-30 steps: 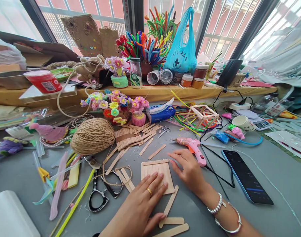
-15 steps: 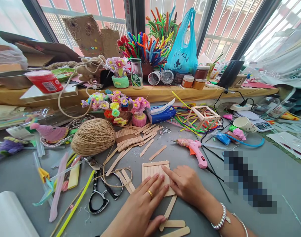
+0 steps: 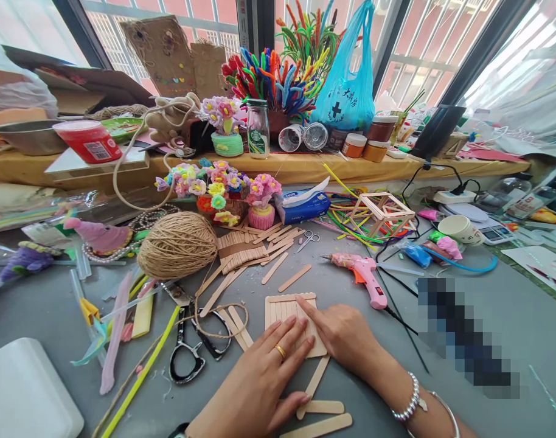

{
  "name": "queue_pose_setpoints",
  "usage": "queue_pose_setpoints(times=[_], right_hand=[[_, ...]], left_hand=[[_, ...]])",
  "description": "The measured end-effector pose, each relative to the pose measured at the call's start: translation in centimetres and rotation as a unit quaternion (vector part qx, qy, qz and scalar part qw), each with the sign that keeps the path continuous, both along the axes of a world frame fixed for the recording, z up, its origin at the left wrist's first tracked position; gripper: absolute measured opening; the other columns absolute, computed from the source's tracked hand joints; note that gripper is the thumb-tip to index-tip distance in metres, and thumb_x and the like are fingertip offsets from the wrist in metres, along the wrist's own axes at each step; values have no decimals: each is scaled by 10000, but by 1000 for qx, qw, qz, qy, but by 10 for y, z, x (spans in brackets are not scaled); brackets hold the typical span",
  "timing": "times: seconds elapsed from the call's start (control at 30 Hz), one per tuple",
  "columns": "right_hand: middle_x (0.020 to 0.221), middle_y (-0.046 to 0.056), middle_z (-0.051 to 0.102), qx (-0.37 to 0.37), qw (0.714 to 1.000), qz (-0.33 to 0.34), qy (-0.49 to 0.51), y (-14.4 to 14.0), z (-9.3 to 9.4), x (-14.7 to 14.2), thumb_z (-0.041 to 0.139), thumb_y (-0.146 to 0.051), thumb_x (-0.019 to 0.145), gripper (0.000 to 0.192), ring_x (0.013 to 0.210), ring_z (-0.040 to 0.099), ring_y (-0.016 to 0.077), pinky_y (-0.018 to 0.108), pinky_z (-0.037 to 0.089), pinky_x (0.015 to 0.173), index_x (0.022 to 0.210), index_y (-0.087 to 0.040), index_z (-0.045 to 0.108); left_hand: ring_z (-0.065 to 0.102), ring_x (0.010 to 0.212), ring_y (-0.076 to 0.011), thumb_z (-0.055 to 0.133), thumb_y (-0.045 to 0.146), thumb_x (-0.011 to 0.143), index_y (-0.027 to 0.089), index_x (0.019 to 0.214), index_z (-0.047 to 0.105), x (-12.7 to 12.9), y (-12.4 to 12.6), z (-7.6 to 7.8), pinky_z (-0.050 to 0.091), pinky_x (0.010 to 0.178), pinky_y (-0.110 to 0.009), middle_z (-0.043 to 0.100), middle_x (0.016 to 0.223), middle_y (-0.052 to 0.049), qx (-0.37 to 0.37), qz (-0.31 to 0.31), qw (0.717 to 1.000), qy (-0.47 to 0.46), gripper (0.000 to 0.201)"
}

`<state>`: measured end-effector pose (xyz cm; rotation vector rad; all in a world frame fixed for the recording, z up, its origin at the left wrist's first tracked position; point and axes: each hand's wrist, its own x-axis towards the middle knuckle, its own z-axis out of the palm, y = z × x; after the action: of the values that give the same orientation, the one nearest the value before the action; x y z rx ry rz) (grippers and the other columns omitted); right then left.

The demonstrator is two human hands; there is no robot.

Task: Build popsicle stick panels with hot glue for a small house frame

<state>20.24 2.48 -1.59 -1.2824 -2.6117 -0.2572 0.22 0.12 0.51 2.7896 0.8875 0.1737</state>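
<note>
A small square panel of wooden craft sticks (image 3: 278, 309) lies on the grey table, with one stick across its far edge. My left hand (image 3: 271, 371) rests flat on the panel's near part, fingers stretched out and holding nothing; a gold ring is on one finger. My right hand (image 3: 346, 331) touches the panel's right side. Its index finger reaches out onto the stick across the far edge, while the other fingers are curled and partly hidden. Loose craft sticks (image 3: 317, 431) lie by my left thumb. A pink glue gun (image 3: 364, 274) rests beyond my right hand.
Black-handled scissors (image 3: 187, 359) and a twine ball (image 3: 177, 244) lie to the left. Behind the panel are a banded bundle of sticks (image 3: 241, 250) and small scissors (image 3: 309, 239). A stick frame (image 3: 382, 213) stands at back right. A white box (image 3: 29, 389) occupies the left corner.
The view has shifted slightly, so everything sits a little further right. My right index finger has slid a little leftward along the panel's far stick. My left hand stays flat on the panel.
</note>
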Motion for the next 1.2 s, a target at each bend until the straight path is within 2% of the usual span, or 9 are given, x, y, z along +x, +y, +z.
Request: queue_pose_setpoints(times=[0.2,0.37,0.57,0.73,1.03,1.2], right_hand=[[541,-6,580,-6,1000,3,18,-2,2,-1,421,-114,788,441,476,504,131,270,251,467,1229,-133,442],[565,4,604,-24,997,0,77,-1,4,3,384,-191,852,397,490,525,130,252,301,482,1239,-117,432],[557,10,607,-63,976,-94,184,7,5,18,350,-225,862,379,471,519,120,217,346,481,1206,-123,473],[518,-6,591,-81,963,-135,218,11,3,17,343,-268,868,368,426,499,113,210,343,457,1157,-122,517],[610,13,629,-46,982,-80,163,6,4,18,379,-161,820,349,530,549,125,224,359,516,1128,-156,544],[579,3,598,-16,990,-52,132,2,2,18,399,-115,787,381,509,512,121,240,337,517,1142,-143,535]], left_hand=[[207,1279,-257,344,425,861,210,1363,130,0,0,1,294,1006,-427,180,1423,-72,-1,-4,1000,16,586],[199,1281,-258,339,425,862,200,1364,122,0,0,0,295,1003,-436,199,1419,-76,2,-6,1000,27,592],[194,1281,-261,378,391,856,213,1361,135,0,0,0,298,998,-438,186,1422,-85,0,-9,1000,22,589],[203,1280,-252,368,395,860,197,1362,136,0,1,0,297,1001,-427,195,1420,-86,15,-9,1000,19,587],[215,1279,-245,358,419,856,166,1357,165,-2,2,5,327,987,-403,219,1414,-92,42,-6,999,21,593],[227,1276,-254,351,422,860,127,1352,178,-4,6,-2,301,999,-425,261,1398,-115,92,65,994,14,600]])
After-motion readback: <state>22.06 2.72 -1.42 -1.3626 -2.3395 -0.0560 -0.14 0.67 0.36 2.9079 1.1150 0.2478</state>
